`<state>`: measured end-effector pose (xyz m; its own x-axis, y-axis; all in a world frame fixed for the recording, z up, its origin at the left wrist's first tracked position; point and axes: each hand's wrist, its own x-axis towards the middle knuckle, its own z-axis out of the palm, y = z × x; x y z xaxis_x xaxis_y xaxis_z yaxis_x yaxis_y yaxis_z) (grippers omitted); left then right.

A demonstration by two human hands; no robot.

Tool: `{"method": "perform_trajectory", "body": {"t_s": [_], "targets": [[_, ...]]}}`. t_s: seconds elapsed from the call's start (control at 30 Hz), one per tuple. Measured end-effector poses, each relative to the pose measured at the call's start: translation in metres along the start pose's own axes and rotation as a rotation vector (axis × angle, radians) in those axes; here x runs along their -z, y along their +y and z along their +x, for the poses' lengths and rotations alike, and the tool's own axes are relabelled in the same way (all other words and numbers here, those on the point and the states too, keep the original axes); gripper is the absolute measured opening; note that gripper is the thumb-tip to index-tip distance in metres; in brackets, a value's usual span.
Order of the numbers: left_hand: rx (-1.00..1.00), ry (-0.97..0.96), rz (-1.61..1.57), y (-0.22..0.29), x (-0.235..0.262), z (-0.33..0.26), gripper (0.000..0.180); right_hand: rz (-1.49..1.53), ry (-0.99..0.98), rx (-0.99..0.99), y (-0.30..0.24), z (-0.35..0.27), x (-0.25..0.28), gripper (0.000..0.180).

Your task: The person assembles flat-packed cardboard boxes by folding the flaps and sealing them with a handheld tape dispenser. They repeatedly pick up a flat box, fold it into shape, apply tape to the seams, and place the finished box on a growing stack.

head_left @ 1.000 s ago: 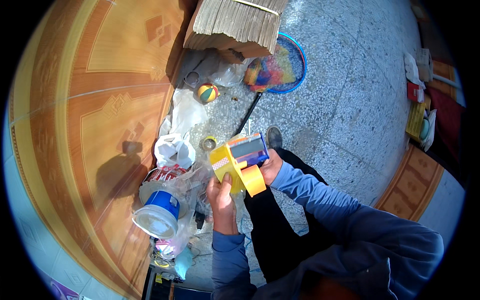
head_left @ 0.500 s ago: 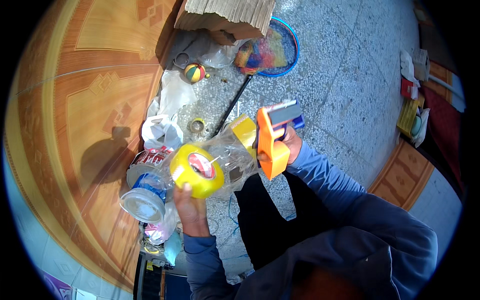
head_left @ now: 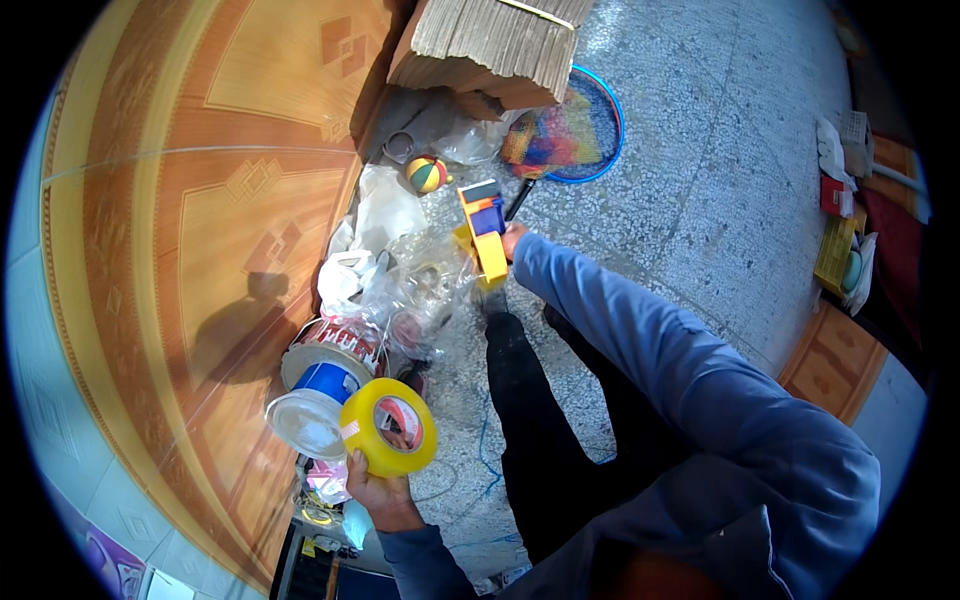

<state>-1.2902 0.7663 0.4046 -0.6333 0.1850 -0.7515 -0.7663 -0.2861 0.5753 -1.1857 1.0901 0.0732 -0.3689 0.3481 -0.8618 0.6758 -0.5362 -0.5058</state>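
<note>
Head view, looking down. The left hand (head_left: 380,490) grips a roll of yellow packing tape (head_left: 389,427) from below, fingers closed around its lower edge; the roll is tilted, its red-and-white core face turned up toward the camera. The roll sits low and left of centre, just beside a clear round plastic lid (head_left: 308,424) and a blue-and-white container (head_left: 330,370) with a red patterned band.

The right hand (head_left: 513,240) is extended forward on a blue-sleeved arm (head_left: 660,360) and closed on a yellow-and-orange tape dispenser (head_left: 484,232) with a blue part near its top. The dispenser is held upright, well apart from the tape roll, above a heap of crumpled clear plastic wrap (head_left: 425,285). How the fingers wrap the handle is mostly hidden by the dispenser.

Other things around: a white plastic bag (head_left: 345,278) left of the wrap, a small multicoloured ball (head_left: 426,175) on the floor further up, a stack of flattened cardboard (head_left: 490,45) at top, and a blue-rimmed round basket (head_left: 570,135) with colourful contents beside it. Patterned wooden panel (head_left: 200,220) fills the left side. Speckled grey floor (head_left: 700,150) on the right. The person's dark trouser leg (head_left: 530,420) runs down the middle.
</note>
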Motion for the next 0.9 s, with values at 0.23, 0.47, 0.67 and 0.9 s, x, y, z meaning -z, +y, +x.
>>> {"method": "perform_trajectory", "body": {"t_s": [0.23, 0.47, 0.67, 0.9], "targets": [[0.048, -0.278, 0.036, -0.007, -0.002, -0.013, 0.060, 0.155, 0.011, -0.008, 0.001, -0.017, 0.056, 0.029], [0.138, -0.579, 0.095, 0.034, -0.072, -0.056, 0.063, 0.100, -0.134, 0.370, -0.096, -0.243, 0.074, 0.039], [0.206, -0.932, 0.008, 0.063, -0.155, -0.101, 0.058, -0.125, 0.209, 0.746, -0.197, -0.427, 0.070, 0.044], [0.354, -1.131, 0.238, 0.064, -0.227, -0.161, 0.059, 0.117, 0.346, 0.829, -0.188, -0.539, 0.098, 0.043]]}}
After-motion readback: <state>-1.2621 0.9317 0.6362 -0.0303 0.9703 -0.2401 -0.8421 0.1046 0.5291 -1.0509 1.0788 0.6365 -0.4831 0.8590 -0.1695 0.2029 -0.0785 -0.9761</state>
